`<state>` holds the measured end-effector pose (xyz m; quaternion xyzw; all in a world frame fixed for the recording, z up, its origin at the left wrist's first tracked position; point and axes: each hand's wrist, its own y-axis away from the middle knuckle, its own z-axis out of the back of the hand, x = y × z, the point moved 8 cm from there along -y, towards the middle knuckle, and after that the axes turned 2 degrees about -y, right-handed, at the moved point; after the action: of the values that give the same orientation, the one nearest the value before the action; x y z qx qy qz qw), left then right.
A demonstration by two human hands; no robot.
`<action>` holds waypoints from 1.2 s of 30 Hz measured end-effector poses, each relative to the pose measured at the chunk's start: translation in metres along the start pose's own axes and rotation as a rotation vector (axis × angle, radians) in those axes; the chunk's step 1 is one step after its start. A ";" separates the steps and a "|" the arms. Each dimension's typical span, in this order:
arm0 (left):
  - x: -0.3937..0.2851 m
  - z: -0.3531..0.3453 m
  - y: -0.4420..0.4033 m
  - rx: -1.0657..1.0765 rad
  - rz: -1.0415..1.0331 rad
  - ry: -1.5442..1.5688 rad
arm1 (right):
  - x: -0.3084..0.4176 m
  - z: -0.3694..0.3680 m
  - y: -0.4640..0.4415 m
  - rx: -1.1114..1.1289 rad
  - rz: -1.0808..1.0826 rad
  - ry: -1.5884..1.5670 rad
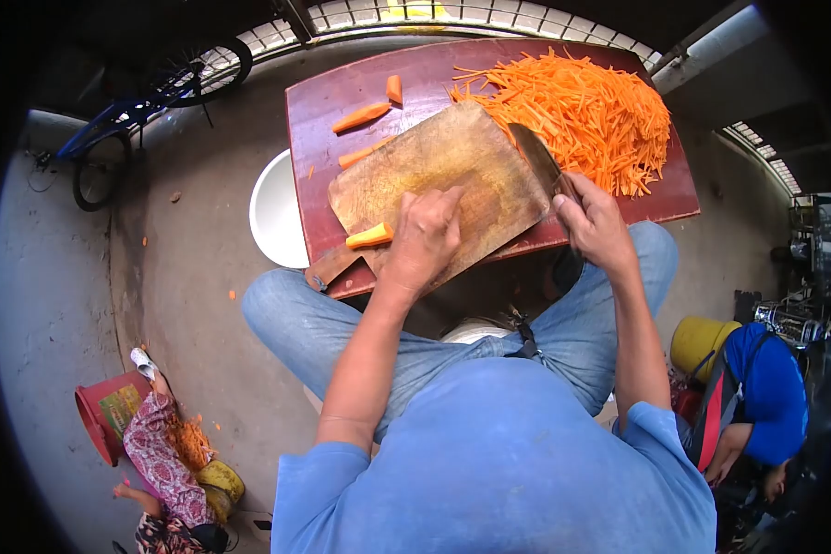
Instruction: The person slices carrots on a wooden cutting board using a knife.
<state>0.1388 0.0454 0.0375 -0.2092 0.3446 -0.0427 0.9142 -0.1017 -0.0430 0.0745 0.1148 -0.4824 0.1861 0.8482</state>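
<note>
My right hand (596, 222) is wrapped around the handle of a broad-bladed knife (537, 155). Its dark blade lies along the right end of a worn wooden cutting board (489, 138). On the board, my left hand (427, 229) is closed, fingers curled down; whatever may be under them is hidden. A carrot piece (369, 236) lies against the left side of that hand. Beyond the board's left edge are a peeled carrot (361, 117), a shorter carrot chunk (394, 90) and another partly covered carrot (364, 152). A large heap of shredded carrot (591, 120) lies at the back right.
The board rests on a red table (328, 97), above my bent legs. A white basin (277, 212) stands at its left. A bicycle (125, 129) leans farther left. Another person (168, 452) sits lower left by a red bucket (97, 415); someone in blue (771, 397) is at right.
</note>
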 end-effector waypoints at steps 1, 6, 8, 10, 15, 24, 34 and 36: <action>0.002 -0.002 -0.001 -0.014 0.070 0.100 | -0.010 -0.006 0.004 0.072 -0.038 -0.037; 0.008 -0.006 -0.005 -0.056 0.153 0.192 | 0.008 -0.041 0.050 0.189 -0.099 -0.097; 0.007 -0.004 -0.002 0.034 0.161 0.082 | 0.016 -0.050 0.058 0.191 -0.117 -0.135; 0.002 0.001 0.000 0.144 0.130 -0.005 | 0.015 -0.058 0.061 0.235 -0.118 -0.092; -0.001 -0.008 0.007 0.231 0.046 -0.050 | 0.030 -0.077 0.050 0.242 -0.039 -0.065; -0.001 -0.010 0.010 0.180 -0.024 -0.091 | 0.036 -0.072 0.051 0.251 0.000 0.006; 0.001 -0.007 0.005 0.147 -0.075 -0.060 | 0.043 -0.081 0.054 0.292 -0.006 0.085; -0.002 -0.006 0.005 0.127 -0.060 -0.048 | 0.042 -0.088 0.038 0.262 0.056 0.075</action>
<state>0.1333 0.0481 0.0332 -0.1621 0.3126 -0.0868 0.9319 -0.0296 0.0333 0.0668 0.2041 -0.4247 0.2752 0.8380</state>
